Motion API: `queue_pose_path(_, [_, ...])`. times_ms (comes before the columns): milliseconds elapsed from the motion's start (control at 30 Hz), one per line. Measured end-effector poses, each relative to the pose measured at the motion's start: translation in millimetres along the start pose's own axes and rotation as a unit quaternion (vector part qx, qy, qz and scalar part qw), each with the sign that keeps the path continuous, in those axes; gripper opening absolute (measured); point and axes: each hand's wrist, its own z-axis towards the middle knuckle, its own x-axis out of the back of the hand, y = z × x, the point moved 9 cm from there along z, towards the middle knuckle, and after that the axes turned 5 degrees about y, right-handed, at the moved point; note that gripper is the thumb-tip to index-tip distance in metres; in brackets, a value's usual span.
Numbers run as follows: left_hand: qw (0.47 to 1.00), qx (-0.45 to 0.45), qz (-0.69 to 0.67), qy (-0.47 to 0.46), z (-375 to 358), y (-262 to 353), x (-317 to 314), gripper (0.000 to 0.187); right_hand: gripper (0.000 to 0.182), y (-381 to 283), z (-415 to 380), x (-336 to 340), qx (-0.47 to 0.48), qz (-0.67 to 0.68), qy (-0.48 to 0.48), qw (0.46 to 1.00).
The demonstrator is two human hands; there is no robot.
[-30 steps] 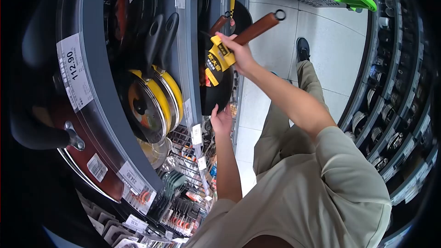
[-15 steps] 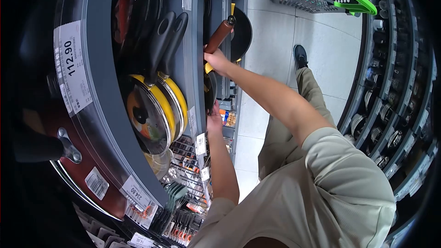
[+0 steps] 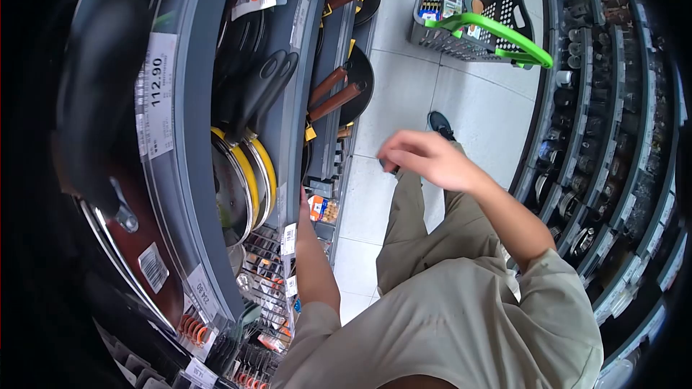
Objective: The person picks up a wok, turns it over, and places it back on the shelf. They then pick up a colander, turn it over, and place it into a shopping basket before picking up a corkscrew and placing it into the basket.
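Observation:
My right hand (image 3: 425, 158) is in the air over the aisle, away from the shelf, with its fingers loosely bent and nothing in it. On the shelf side, my left hand (image 3: 304, 205) reaches in by the pan shelf; the shelf edge hides its fingers, so what it touches cannot be seen. Above it, a frying pan's brown handle (image 3: 337, 101) sticks out of the shelf with a yellow tag (image 3: 310, 132) at its base. A second brown handle (image 3: 329, 85) lies beside it, and a dark pan (image 3: 358, 86) shows behind.
Yellow-rimmed pans with glass lids (image 3: 249, 184) stand on the nearer shelf, by a price label (image 3: 158, 94). A grey basket with a green handle (image 3: 497, 36) rests on the tiled floor (image 3: 400, 79), holding several packages. Shelves of glassware (image 3: 577, 130) line the right side.
My right hand has let go of the brown pan handle and moved right, out over the aisle. The handle now sits lower in the shelf. The view has shifted, showing more of the basket.

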Motion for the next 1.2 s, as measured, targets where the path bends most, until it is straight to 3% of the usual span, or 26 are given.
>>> queue_pose_path(67, [0.997,-0.022,-0.067,-0.024,3.7,-16.0,3.7,0.055,0.015,-87.4,-34.9,18.5,0.086,-0.091,0.031,0.992])
queue_pose_path(100, [0.999,0.013,-0.042,0.002,-0.1,0.3,-0.6,0.054,0.013,-132.5,-54.2,25.2,0.183,-0.135,0.048,0.973])
queue_pose_path(167, [0.995,0.085,0.004,0.051,-10.5,36.0,-9.9,0.051,0.006,-212.5,-102.6,31.5,0.354,-0.199,0.07,0.911])
queue_pose_path(200, [0.977,0.175,-0.092,0.084,-16.8,35.8,-17.6,0.05,0.004,-243.9,-133.7,27.7,0.508,-0.225,0.042,0.83])
queue_pose_path(233, [0.938,0.263,-0.189,0.12,-30.2,32.9,-25.7,0.048,0.007,-266.8,-151.9,26.4,0.533,-0.179,0.042,0.826])
queue_pose_path(300, [0.806,0.419,-0.372,0.19,-71.9,37.2,-46.0,0.046,0.019,-304.5,-184.7,26.9,0.56,-0.142,0.017,0.816])
queue_pose_path(333, [0.841,0.394,-0.301,0.216,-80.0,69.8,-54.0,0.037,0.028,-319.7,-198.7,28.8,0.562,-0.149,-0.007,0.814])
queue_pose_path(400, [0.92,0.317,-0.208,0.104,-104.8,133.7,-87.6,0.029,0.045,-353.7,-222.7,26.0,0.606,-0.163,-0.084,0.774])
queue_pose_path(467, [0.948,0.262,-0.182,-0.005,-128.7,182.9,-125.2,0.024,0.033,-372.6,-234.4,32.7,0.622,-0.114,-0.003,0.775])
queue_pose_path(633, [0.962,0.171,-0.133,-0.168,-182.5,296.9,-201.7,0.021,0.03,-412.9,-274.3,55.5,0.616,-0.118,-0.034,0.778])
queue_pose_path(833, [0.957,0.028,-0.155,-0.245,-223.3,460.6,-234.9,0.018,0.026,-436.6,-310.6,96.1,0.589,-0.137,-0.047,0.795])
queue_pose_path(900, [0.954,-0.037,-0.126,-0.271,-248.7,551.1,-226.2,0.015,0.024,-436.6,-318.8,114.0,0.546,-0.144,-0.042,0.824])
queue_pose_path(933, [0.942,-0.091,-0.091,-0.311,-265.3,602.8,-216.9,0.014,0.024,-436.5,-320.2,124.6,0.518,-0.14,-0.037,0.843])
queue_pose_path(967, [0.913,-0.215,-0.078,-0.337,-285.8,654.1,-203.1,0.017,0.023,-435.5,-322.8,136.7,0.493,-0.132,-0.033,0.859])
queue_pose_path(1033, [0.817,-0.4,-0.066,-0.409,-326.9,732.6,-178.2,0.024,0.022,-428.1,-325.4,151.3,0.431,-0.117,-0.035,0.894])
queue_pose_path(1100, [0.723,-0.449,-0.158,-0.501,-374.8,779.3,-165.8,0.026,0.021,-422.5,-308.5,144.9,0.372,-0.124,-0.058,0.918])
queue_pose_path(1133, [0.661,-0.521,-0.172,-0.512,-397.6,791.9,-152.6,0.023,0.021,-414.5,-297.0,136.4,0.37,-0.135,-0.073,0.916])
queue_pose_path(1200, [0.609,-0.515,-0.281,-0.533,-415.3,796.1,-130.1,0.016,0.024,-399.2,-265.0,115.1,0.405,-0.174,-0.12,0.89])
